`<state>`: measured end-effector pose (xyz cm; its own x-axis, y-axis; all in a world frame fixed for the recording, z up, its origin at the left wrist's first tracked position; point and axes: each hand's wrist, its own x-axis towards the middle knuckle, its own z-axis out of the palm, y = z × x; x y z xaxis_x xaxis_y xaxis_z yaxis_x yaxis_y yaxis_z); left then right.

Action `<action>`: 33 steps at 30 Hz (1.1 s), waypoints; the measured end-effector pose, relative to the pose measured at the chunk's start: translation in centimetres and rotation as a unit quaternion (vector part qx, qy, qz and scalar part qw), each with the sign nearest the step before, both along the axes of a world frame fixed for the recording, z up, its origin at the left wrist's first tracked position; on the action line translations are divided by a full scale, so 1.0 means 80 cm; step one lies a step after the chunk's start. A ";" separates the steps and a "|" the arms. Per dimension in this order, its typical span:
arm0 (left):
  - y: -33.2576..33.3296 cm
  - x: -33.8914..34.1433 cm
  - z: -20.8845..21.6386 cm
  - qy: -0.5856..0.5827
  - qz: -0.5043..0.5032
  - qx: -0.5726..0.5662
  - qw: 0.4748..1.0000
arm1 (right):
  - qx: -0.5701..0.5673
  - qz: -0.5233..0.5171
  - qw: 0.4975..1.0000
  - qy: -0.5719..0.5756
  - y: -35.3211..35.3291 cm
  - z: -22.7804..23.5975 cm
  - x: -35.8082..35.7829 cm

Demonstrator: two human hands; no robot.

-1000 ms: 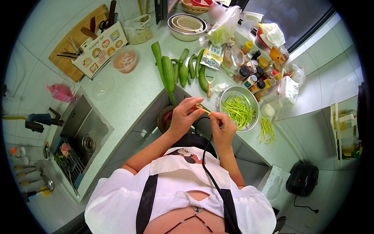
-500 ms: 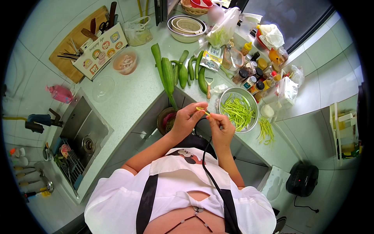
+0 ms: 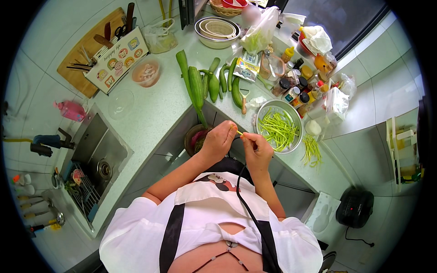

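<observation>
My left hand (image 3: 219, 140) and my right hand (image 3: 257, 150) are close together just off the counter's corner. Between their pinched fingertips runs a short, thin yellow-green vegetable stem (image 3: 239, 133), gripped at both ends. Right of my hands stands a round metal basin (image 3: 299, 119) with many cut green stems (image 3: 276, 130) in it. A small bunch of longer stems (image 3: 312, 151) lies on the counter beside the basin. Below the counter edge, partly behind my left hand, a round container (image 3: 190, 142) holds dark and reddish scraps.
Loofah-like gourds (image 3: 196, 86), green peppers (image 3: 223, 78) and a peeler (image 3: 244, 102) lie on the counter ahead. A tub of pale meat (image 3: 146, 73) stands left, near the sink (image 3: 98, 157). Seasoning jars (image 3: 291, 94) crowd the right back. A black cable (image 3: 243, 195) hangs before me.
The fingers of my left hand have curled closer round the stem, and less of it shows between my hands. Both hands stay in nearly the same place.
</observation>
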<state>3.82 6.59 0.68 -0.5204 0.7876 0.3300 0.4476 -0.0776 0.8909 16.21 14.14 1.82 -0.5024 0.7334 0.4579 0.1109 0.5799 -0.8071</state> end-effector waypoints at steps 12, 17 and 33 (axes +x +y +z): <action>-0.005 -0.011 0.000 -0.070 -0.079 -0.074 0.992 | 0.062 -0.016 0.997 -0.048 0.014 -0.001 0.004; -0.004 -0.010 0.000 -0.092 -0.078 -0.002 0.993 | 0.041 -0.032 0.997 -0.052 0.015 0.006 0.008; -0.008 0.004 -0.015 0.107 -0.056 -0.041 0.992 | 0.003 0.011 1.000 -0.006 0.010 0.020 0.003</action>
